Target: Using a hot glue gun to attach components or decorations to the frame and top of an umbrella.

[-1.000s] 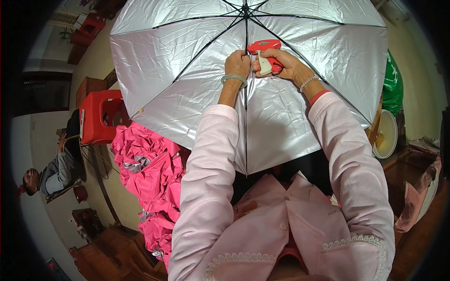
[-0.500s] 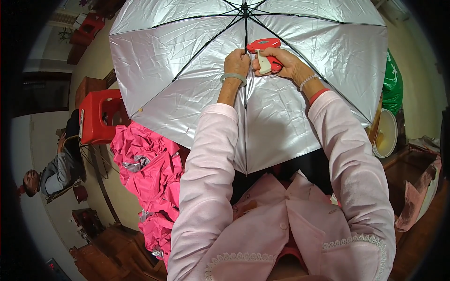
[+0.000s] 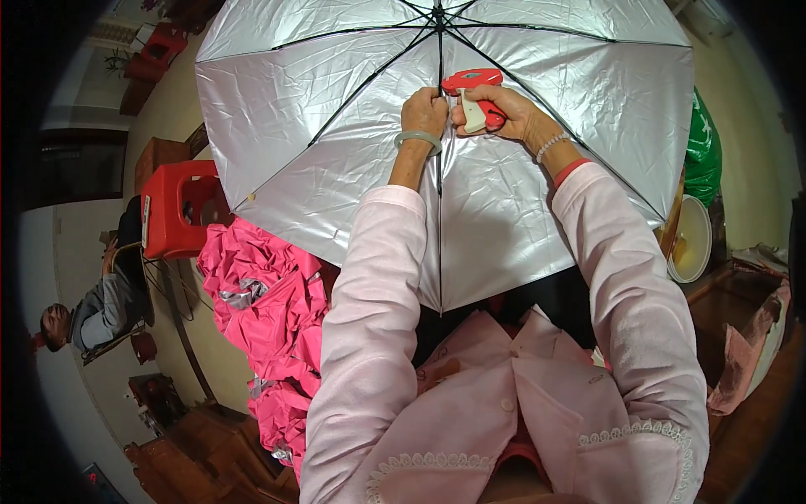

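A large umbrella (image 3: 512, 210) lies spread in front of me, its silver inner side and thin black ribs facing me. My left hand (image 3: 423, 116) is closed at the rib that runs down the middle, pinching the rib and the silver cloth by it. In my right hand (image 3: 519, 116) is a red and white tagging gun (image 3: 473, 79), its grip inside my curled fingers. The gun's front end points left and meets the rib just above my left hand. What lies between my left fingertips is hidden.
Crumpled pink cloth (image 3: 273, 315) is heaped left of my left arm, below a red plastic stool (image 3: 172, 210). A seated person (image 3: 105, 302) is at far left. On the right are a green bag (image 3: 703, 151) and a white bucket (image 3: 693, 244).
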Demonstrator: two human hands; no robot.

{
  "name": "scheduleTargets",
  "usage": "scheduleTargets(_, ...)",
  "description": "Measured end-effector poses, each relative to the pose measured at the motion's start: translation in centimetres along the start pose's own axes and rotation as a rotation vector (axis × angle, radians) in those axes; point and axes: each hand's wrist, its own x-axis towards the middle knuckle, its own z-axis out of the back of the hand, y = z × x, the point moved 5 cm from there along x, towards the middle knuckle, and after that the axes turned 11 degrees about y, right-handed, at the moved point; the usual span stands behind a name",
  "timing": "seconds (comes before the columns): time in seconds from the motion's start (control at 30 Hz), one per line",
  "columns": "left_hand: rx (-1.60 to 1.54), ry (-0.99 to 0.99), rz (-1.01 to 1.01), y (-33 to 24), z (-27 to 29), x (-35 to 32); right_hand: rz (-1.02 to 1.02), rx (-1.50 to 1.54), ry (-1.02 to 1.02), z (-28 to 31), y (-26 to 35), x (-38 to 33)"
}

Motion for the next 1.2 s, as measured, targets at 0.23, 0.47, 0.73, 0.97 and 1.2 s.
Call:
scheduleTargets(0.23, -0.005, 0.002, 0.006, 0.00, 0.02, -0.03, -0.003, -0.004, 0.002, 0.03, -0.01, 0.03)
scheduleTargets(0.47, 0.016, -0.001, 0.010, 0.05, -0.01, 0.03, -0.002, -0.020, -0.003, -0.22, 0.08, -0.14)
scheduleTargets(0.73, -0.001, 0.008, 0.013, 0.13, -0.04, 0.07, -0.009, 0.002, -0.035, -0.28, 0.06, -0.34)
scheduleTargets(0.97, 0.004, 0.002, 0.003, 0.11, 0.05, 0.00, 0.002, -0.011, -0.015, -0.35, 0.07, -0.22)
scheduleTargets(1.2, 0.004, 0.002, -0.003, -0.06, -0.04, -0.07, -0.010, -0.011, -0.047, -0.53, 0.08, -0.54)
